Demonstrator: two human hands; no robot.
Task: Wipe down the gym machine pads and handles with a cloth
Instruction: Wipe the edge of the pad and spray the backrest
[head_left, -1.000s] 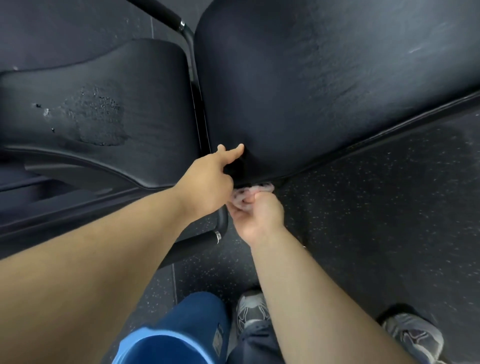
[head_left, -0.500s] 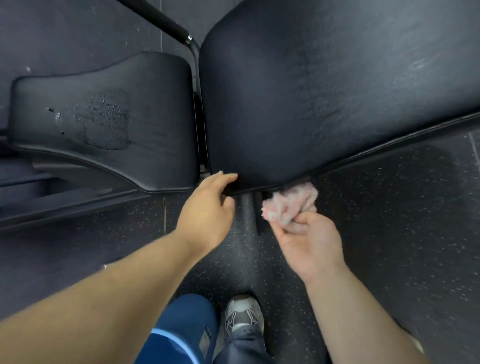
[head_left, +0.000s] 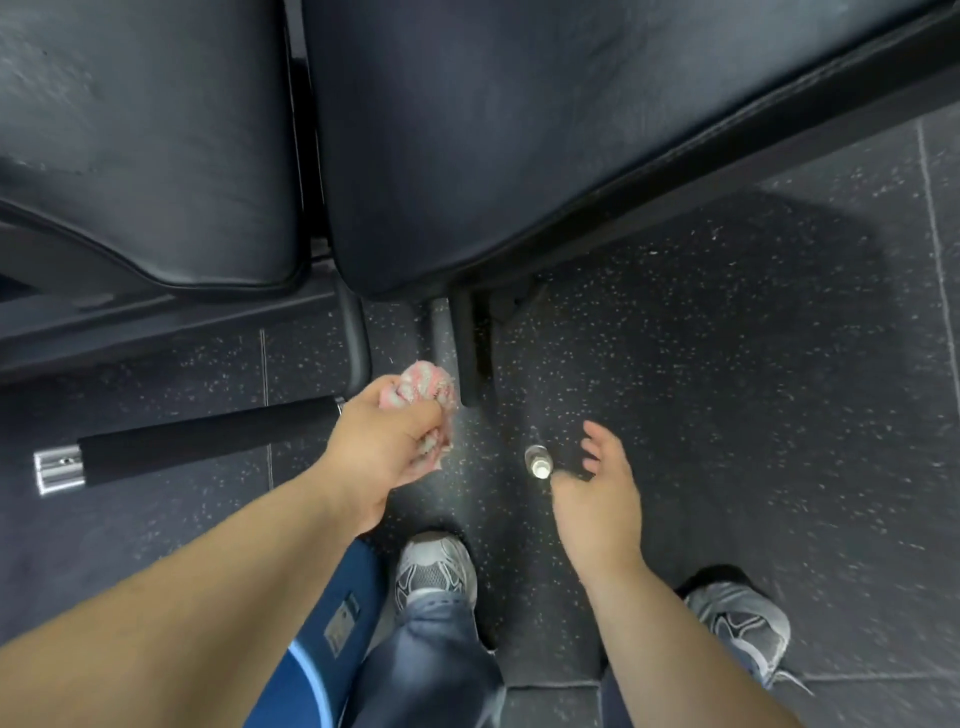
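- The left hand (head_left: 382, 460) grips a crumpled pink-and-white cloth (head_left: 423, 387) below the two black vinyl machine pads (head_left: 493, 130), beside a black foam handle (head_left: 208, 441).
- The right hand (head_left: 597, 499), apart from the left, is spread and empty just beside a small clear bottle (head_left: 537, 461) on the speckled dark floor (head_left: 753, 415).

Small bottle (head_left: 538, 461) on speckled dark floor (head_left: 727, 364); grey left sneaker (head_left: 435, 569), right sneaker (head_left: 740, 621); blue bucket (head_left: 332, 623) just beside left sneaker.

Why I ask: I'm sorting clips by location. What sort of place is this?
Most likely a gym: black machine pads, a foam-gripped handle, and speckled rubber floor tiles.
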